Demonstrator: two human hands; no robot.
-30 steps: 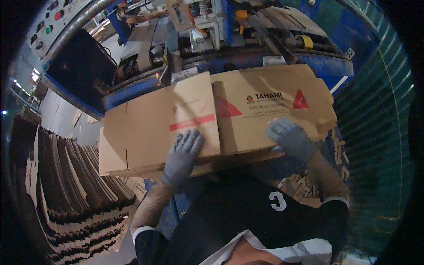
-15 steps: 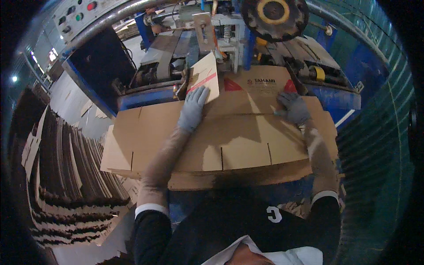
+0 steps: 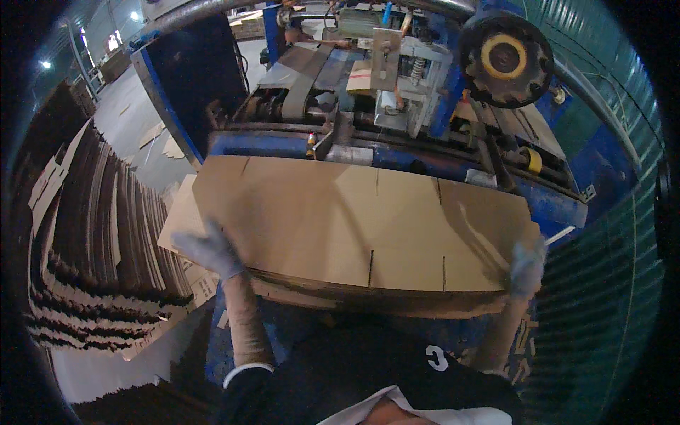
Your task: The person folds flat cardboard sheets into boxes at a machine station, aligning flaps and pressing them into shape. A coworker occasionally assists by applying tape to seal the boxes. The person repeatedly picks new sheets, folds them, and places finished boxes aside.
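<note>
A stack of flat brown cardboard sheets [image 3: 312, 212] lies in front of me, the top one with short slots cut along its long edges. My left hand [image 3: 210, 249], in a grey glove, is at the near left end of the stack with its fingers spread over the cardboard. At the right end is my right hand [image 3: 528, 269], also gloved and smeared by motion, so its fingers and any hold on the edge are unclear. Beyond the stack, a piece of cardboard with a red stripe [image 3: 359, 78] shows inside the machine [image 3: 418, 78].
A dark round wheel with a yellow ring [image 3: 504, 58] hangs over the machine's right side. On my left stands a long row of upright cardboard sheets [image 3: 106, 241]. Cardboard scraps [image 3: 524, 347] lie low at the right. A green corrugated wall [image 3: 609, 283] closes off that side.
The folded printed cardboard under my hands has left the stack's far edge; a striped piece now shows deeper in the machine. Both hands have drawn back and apart to the stack's ends.
</note>
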